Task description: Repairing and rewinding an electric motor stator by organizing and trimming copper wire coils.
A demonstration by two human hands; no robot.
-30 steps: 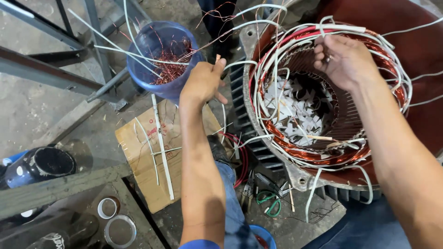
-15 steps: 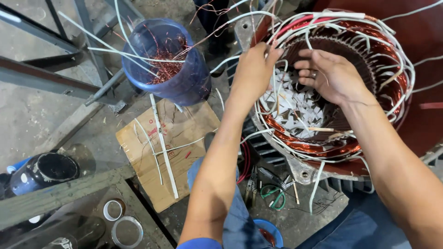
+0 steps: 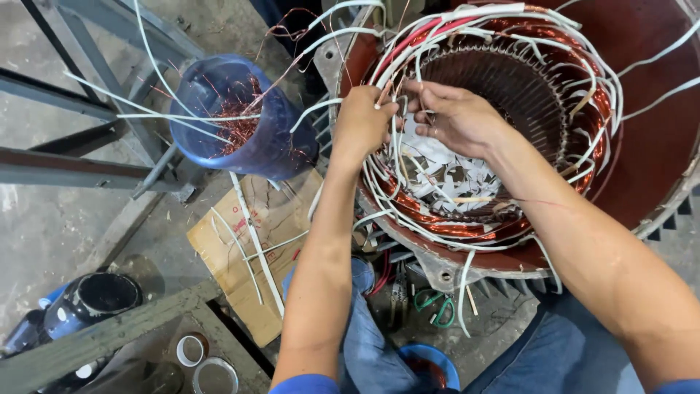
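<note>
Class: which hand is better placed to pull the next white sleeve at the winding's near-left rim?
Probably the left hand: it already grips the white sleeves at that rim of the stator. The right hand sits further in, over the bore.

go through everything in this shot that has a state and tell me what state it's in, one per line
Left hand: closed on white leads at the stator rim.
Right hand: fingers pinching the same leads.
Stator: open, copper windings exposed.
Blue bucket: tilted, holding copper scrap.
Cardboard: flat on the floor.
Black cup: upright, open-topped.
</note>
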